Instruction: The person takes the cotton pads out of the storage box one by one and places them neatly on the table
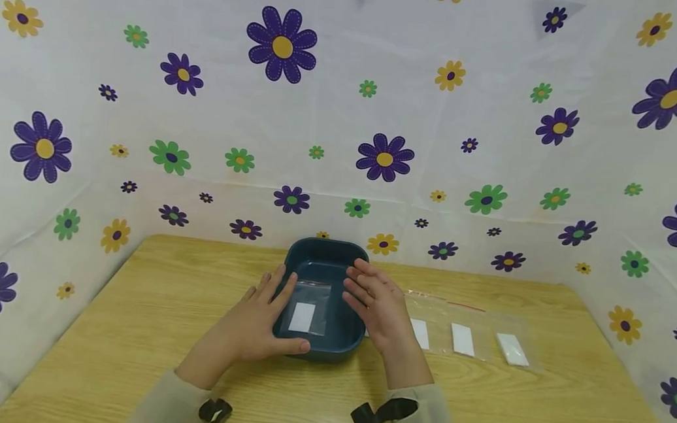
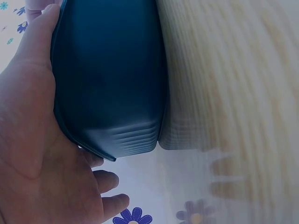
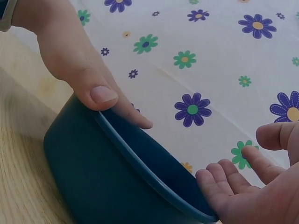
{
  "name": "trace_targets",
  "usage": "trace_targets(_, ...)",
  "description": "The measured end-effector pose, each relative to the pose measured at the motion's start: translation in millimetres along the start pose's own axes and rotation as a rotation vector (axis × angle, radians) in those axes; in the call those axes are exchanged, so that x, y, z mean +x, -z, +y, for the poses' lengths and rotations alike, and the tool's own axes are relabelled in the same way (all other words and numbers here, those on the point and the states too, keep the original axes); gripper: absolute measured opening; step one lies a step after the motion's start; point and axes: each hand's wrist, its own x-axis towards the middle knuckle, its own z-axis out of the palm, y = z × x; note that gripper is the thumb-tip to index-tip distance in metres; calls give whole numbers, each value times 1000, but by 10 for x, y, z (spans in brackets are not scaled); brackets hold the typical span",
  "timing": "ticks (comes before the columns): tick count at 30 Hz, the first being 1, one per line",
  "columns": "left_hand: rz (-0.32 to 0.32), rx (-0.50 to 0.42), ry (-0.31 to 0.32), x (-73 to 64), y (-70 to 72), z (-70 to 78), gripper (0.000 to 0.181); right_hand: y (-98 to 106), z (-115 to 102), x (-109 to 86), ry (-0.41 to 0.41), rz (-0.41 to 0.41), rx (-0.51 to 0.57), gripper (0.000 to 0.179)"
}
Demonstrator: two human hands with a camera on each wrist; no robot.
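A dark blue plastic bin (image 1: 328, 354) with rounded corners stands on the table. On its floor lies a clear zip bag (image 1: 321, 308) with a white rectangle in it. My left hand (image 1: 250, 330) rests over the bin's left rim, fingers spread and mostly straight, its thumb along the near corner. At the right rim, my right hand (image 1: 387, 313) is held with loosely extended fingers, fingertips right at the edge. Its palm faces the bin, and nothing is in its grasp. The left wrist view has the bin's wall (image 2: 112, 70) beside the left palm.
To the right, several clear bags with white rectangles lie in a row, among them a middle bag (image 1: 462, 339) and an end bag (image 1: 513, 349). My right hand partly hides the row's near end. A flower-print cloth (image 1: 321, 118) encloses the wooden table (image 1: 149, 303) at the back and sides.
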Motion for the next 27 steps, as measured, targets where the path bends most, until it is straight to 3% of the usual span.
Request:
trace_targets(8, -5, 2, 7, 9, 15, 18, 122, -34, 46, 33, -23, -28, -43, 45)
trace_targets(18, -2, 4, 0, 17, 34, 3, 121, -165, 97, 18, -126, -104, -39, 56)
trace_targets(27, -8, -7, -5, 43, 43, -12, 120, -256, 190, 22, -148, -37, -58, 61)
